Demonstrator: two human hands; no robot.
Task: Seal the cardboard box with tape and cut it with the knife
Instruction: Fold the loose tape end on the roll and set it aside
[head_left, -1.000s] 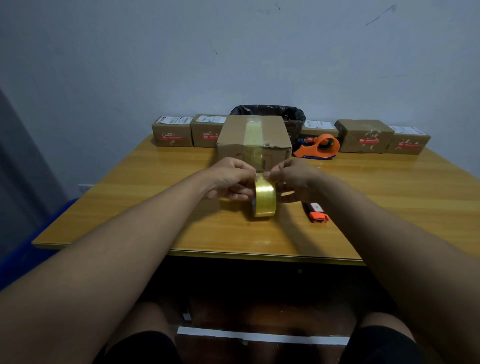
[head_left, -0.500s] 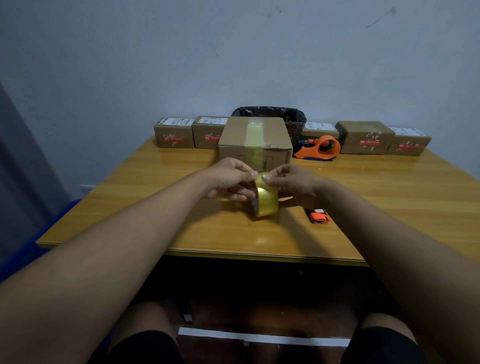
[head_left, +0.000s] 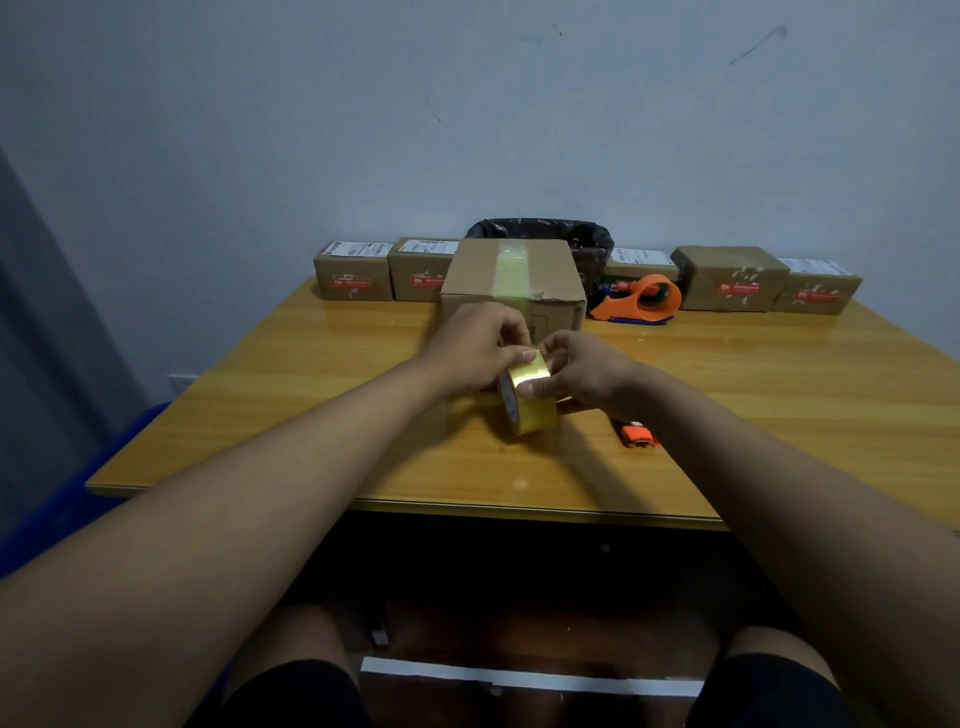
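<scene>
A brown cardboard box (head_left: 550, 275) stands at the middle of the table with a strip of yellowish tape running over its top. In front of it both hands hold a yellow tape roll (head_left: 530, 402) just above the table. My left hand (head_left: 475, 351) pinches the roll's upper edge with thumb and fingers. My right hand (head_left: 576, 374) grips the roll from the right, thumb on its outer face. An orange knife (head_left: 636, 434) lies on the table right of the roll, partly hidden by my right forearm.
An orange tape dispenser (head_left: 641, 301) lies right of the box. Several small labelled parcels (head_left: 353, 273) line the table's (head_left: 805, 395) back edge on both sides, with a black-lined bin (head_left: 587, 236) behind the box. A wall stands close behind.
The roll has been lifted slightly and tilted, its face now turned more towards me. Both hands shifted their fingers on its upper edge; the view moved a little.
</scene>
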